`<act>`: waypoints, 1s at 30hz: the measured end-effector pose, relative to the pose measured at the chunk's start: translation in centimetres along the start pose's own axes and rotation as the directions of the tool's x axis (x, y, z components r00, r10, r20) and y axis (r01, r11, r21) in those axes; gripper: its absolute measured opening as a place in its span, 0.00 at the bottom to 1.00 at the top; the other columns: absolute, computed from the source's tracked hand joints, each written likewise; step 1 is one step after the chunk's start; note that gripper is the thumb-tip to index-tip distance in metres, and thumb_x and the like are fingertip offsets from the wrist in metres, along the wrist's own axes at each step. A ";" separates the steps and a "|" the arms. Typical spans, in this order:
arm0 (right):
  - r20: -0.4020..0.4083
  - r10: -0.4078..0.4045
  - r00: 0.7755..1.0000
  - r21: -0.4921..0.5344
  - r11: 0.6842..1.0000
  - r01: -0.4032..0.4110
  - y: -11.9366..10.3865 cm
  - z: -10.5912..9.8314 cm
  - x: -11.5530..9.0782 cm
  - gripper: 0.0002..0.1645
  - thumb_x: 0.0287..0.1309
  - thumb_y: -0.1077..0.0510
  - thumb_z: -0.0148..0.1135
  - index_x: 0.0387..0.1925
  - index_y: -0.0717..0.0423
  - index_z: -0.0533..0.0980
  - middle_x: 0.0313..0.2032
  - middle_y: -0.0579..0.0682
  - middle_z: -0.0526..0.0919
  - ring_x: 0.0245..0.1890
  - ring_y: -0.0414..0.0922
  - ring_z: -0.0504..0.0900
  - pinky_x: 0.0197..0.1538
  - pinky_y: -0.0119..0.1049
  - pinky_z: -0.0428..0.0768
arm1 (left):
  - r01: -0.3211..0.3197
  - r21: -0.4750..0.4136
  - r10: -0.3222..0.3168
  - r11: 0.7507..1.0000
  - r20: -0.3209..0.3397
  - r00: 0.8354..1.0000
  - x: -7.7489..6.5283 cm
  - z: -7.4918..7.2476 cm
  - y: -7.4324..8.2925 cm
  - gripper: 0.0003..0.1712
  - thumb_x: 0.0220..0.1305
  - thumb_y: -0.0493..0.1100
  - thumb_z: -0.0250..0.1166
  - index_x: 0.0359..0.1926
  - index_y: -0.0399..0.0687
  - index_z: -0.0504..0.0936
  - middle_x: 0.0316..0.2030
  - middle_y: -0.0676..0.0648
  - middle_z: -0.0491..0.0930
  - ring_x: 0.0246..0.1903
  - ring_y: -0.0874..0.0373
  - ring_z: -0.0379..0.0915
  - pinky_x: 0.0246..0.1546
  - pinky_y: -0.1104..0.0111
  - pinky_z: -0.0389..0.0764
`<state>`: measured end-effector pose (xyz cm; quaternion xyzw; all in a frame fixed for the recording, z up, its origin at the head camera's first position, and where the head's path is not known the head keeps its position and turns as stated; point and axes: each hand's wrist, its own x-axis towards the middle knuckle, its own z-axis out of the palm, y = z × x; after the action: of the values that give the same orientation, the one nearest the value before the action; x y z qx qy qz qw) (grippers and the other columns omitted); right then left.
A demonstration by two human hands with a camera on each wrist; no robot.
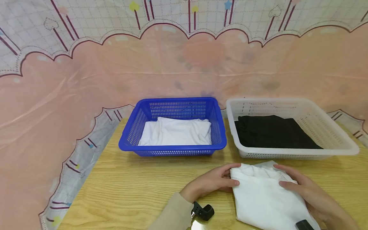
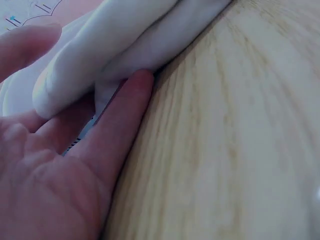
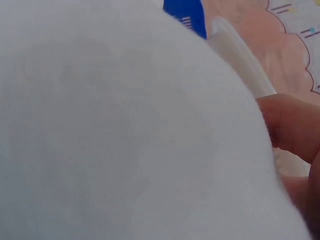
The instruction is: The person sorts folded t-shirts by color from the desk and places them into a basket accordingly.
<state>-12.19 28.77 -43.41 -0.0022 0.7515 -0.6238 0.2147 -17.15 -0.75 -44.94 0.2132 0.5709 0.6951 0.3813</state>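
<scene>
A folded white cloth (image 1: 267, 195) lies at the near right of a wooden table (image 1: 120, 191), just in front of a white basket (image 1: 287, 153); a person's left hand (image 1: 211, 180) holds its left edge, thumb and forefinger a little apart with the cloth between them, and other fingers reaching under the layers, one lying nearly straight against the tabletop; the right hand (image 1: 316, 198) grips the far right part with thumb and forefinger moderately spread, though the cloth fills most of the right wrist view, so how firmly it holds I cannot tell; black cloth (image 1: 273, 132) lies in the white basket, and a white pile (image 1: 178, 132) in a blue basket (image 1: 172, 148) to its left. The likeliest trouble, I judge, is the fold coming undone: the layers look loose and gathered along the far edge, so a lift that catches only the upper ones could let the lower ones slide or droop; uneven pulling between the hands could skew the bundle; with the white basket's rim so near, a low lift towards it could snag a hanging corner.
</scene>
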 end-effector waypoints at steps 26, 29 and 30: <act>0.113 0.022 0.993 0.244 0.968 -0.050 -0.6 3.0 0.9 0.37 0.60 0.62 0.51 0.67 0.44 0.48 0.63 0.45 0.44 0.52 0.37 0.68 0.50 0.41 0.72 | -0.022 -0.002 0.022 1.000 0.006 1.000 -0.5 -1.4 0.6 0.33 0.57 0.33 0.60 0.63 0.50 0.61 0.53 0.54 0.69 0.48 0.59 0.70 0.46 0.66 0.73; 0.083 0.014 0.996 0.190 0.981 -0.030 -0.9 3.1 0.9 0.37 0.59 0.60 0.53 0.67 0.47 0.50 0.63 0.47 0.44 0.52 0.37 0.67 0.50 0.40 0.72 | -0.039 0.009 0.039 0.999 0.010 0.999 -0.5 -1.6 0.6 0.33 0.57 0.32 0.59 0.63 0.52 0.62 0.55 0.55 0.67 0.49 0.59 0.68 0.45 0.65 0.73; 0.073 0.017 0.997 0.179 0.983 -0.030 -0.9 3.2 0.9 0.37 0.59 0.60 0.53 0.67 0.47 0.50 0.63 0.47 0.44 0.52 0.37 0.67 0.50 0.40 0.72 | -0.043 0.014 0.043 0.999 0.005 0.999 -0.5 -1.6 0.6 0.33 0.57 0.32 0.59 0.63 0.52 0.62 0.55 0.56 0.66 0.49 0.60 0.68 0.45 0.65 0.73</act>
<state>-12.26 25.30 -43.24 0.0036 0.6838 -0.6862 0.2480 -18.19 -2.19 -44.71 0.2296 0.5700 0.6988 0.3661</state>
